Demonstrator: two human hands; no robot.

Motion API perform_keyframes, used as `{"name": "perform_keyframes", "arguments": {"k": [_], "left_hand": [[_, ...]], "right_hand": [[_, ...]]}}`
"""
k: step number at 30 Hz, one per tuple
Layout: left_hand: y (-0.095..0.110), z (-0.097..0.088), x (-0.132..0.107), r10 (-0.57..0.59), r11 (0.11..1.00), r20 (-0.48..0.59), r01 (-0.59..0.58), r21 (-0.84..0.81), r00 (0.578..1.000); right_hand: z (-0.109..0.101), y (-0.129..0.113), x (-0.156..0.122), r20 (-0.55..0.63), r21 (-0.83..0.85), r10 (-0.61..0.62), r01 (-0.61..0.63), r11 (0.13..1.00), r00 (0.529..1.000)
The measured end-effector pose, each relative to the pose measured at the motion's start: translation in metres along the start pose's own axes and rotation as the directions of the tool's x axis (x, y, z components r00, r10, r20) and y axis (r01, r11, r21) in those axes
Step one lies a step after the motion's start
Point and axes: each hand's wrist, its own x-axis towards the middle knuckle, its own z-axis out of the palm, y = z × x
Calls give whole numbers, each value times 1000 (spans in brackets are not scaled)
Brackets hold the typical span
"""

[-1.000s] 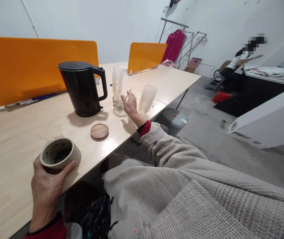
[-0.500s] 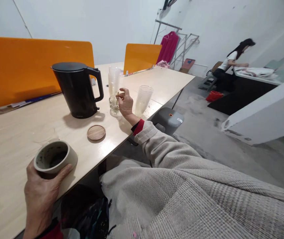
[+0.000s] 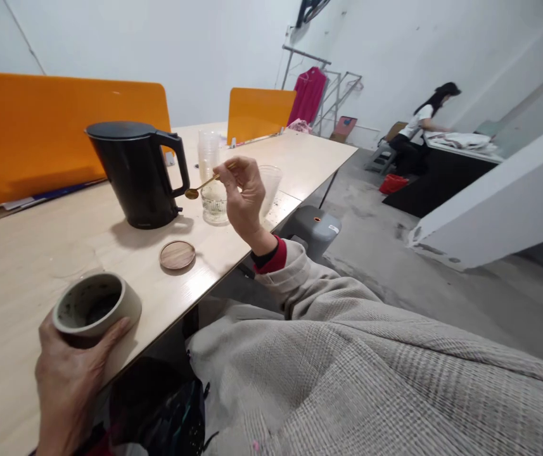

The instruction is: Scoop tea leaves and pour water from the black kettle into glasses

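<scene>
At the lower left, my left hand (image 3: 69, 373) is wrapped round a pale stoneware cup (image 3: 131, 307) with dark contents and dark flecks on its inner wall. My right hand (image 3: 245, 196) pinches the handle of a small gold spoon (image 3: 192, 194), whose bowl points left toward the kettle. Below and behind the spoon stands a ribbed glass (image 3: 214, 210) with dark bits inside, partly covered by my fingers. A round wooden coaster (image 3: 177, 255) lies on the table between the cup and the glass. The black electric kettle (image 3: 133, 180) stands just behind the coaster.
A tall clear cup stack (image 3: 208, 149) and another clear cup (image 3: 274, 180) stand near the ribbed glass. Orange dividers (image 3: 261, 114) line the table (image 3: 319, 149). A grey bin (image 3: 316, 221) sits beyond the table edge. A person (image 3: 418, 126) sits at a far desk.
My right hand has raised the spoon out of the ribbed glass and tilted it, bowl to the left. My left hand stays round the cup. The view has shifted slightly.
</scene>
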Motion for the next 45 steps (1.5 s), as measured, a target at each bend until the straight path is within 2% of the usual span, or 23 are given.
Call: {"name": "perform_keyframes", "arguments": {"k": [1, 3, 7, 12, 15, 18, 21, 25, 28, 31, 36, 41, 45], "left_hand": [[1, 0, -1, -53, 998, 3, 53, -16, 999], [4, 0, -4, -62, 995, -1, 62, -73, 998], [9, -1, -10, 20, 985, 36, -14, -170, 999], [-2, 3, -12, 106, 975, 26, -99, -200, 994], [-9, 6, -12, 135, 969, 20, -128, -212, 991], [-11, 8, -12, 141, 965, 16, -134, -225, 990], [-10, 8, -13, 131, 963, 19, -122, -242, 991], [-9, 7, -14, 138, 956, 31, -125, -265, 990], [-10, 7, -14, 145, 955, 32, -131, -265, 989], [-11, 8, -13, 149, 957, 27, -138, -257, 988], [-14, 9, -12, 193, 946, 4, -185, -266, 981], [-16, 10, -12, 207, 943, 2, -200, -265, 978], [-16, 10, -12, 209, 945, 2, -201, -257, 978]], "right_hand": [[2, -13, -5, 18, 53, 19, -20, 998, 1000], [7, -36, -16, 81, 155, 60, -72, 985, 995], [26, -70, -40, 222, 309, 102, -169, 936, 970], [59, -95, -70, 375, 386, 95, -249, 888, 922], [77, -103, -87, 441, 397, 22, -218, 892, 897], [87, -105, -101, 466, 385, -83, -118, 915, 881], [90, -105, -109, 508, 345, -117, -78, 935, 853], [89, -105, -113, 614, 311, -78, -150, 938, 786], [88, -106, -113, 647, 363, -56, -242, 900, 761], [90, -103, -111, 642, 410, -3, -340, 846, 767], [93, -87, -98, 554, 436, 206, -492, 754, 807], [93, -73, -86, 516, 434, 286, -535, 725, 807], [95, -73, -87, 495, 447, 313, -547, 708, 810]]}}
